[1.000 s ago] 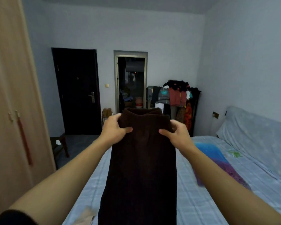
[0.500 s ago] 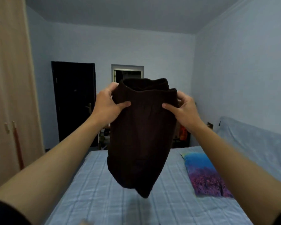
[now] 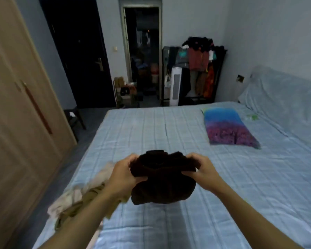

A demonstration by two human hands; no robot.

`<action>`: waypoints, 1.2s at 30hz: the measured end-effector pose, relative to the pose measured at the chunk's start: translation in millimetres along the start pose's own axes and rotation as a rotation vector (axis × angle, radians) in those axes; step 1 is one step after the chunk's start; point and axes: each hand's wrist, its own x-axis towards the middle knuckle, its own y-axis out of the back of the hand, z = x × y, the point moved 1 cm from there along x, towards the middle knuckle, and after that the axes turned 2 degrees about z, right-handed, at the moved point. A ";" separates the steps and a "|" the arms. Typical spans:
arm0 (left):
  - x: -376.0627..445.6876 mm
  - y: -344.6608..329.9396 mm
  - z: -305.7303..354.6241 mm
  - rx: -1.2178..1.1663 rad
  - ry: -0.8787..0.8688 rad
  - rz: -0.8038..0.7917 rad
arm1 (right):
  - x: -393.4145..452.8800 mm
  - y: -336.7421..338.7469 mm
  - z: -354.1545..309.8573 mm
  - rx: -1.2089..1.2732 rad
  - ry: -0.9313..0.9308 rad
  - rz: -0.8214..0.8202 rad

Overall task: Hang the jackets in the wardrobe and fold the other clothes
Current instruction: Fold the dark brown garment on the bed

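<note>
A dark brown knitted garment (image 3: pixel 162 178) hangs bunched low over the bed (image 3: pixel 187 221). My left hand (image 3: pixel 123 174) grips its top edge on the left side. My right hand (image 3: pixel 200 170) grips the top edge on the right. A heap of pale and tan clothes (image 3: pixel 83 198) lies on the bed's left edge, partly hidden behind my left forearm. The wooden wardrobe (image 3: pixel 16 123) stands at the left with its doors closed.
A blue and purple pillow (image 3: pixel 226 130) lies on the bed at the right, near the covered headboard (image 3: pixel 285 97). A loaded clothes rack (image 3: pixel 197 69), a white heater (image 3: pixel 176 85), a dark door (image 3: pixel 79 56) and an open doorway (image 3: pixel 144 51) line the far wall. A small stool (image 3: pixel 75 117) stands beside the wardrobe.
Both hands brought the brown garment down from chest height to just over the bed, and it now bunches instead of hanging long. The view tilted down, showing the clothes heap.
</note>
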 end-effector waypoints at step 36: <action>-169.7 -20.4 -51.2 0.145 0.080 -0.185 | -185.0 -79.9 37.7 -0.139 -0.274 -0.072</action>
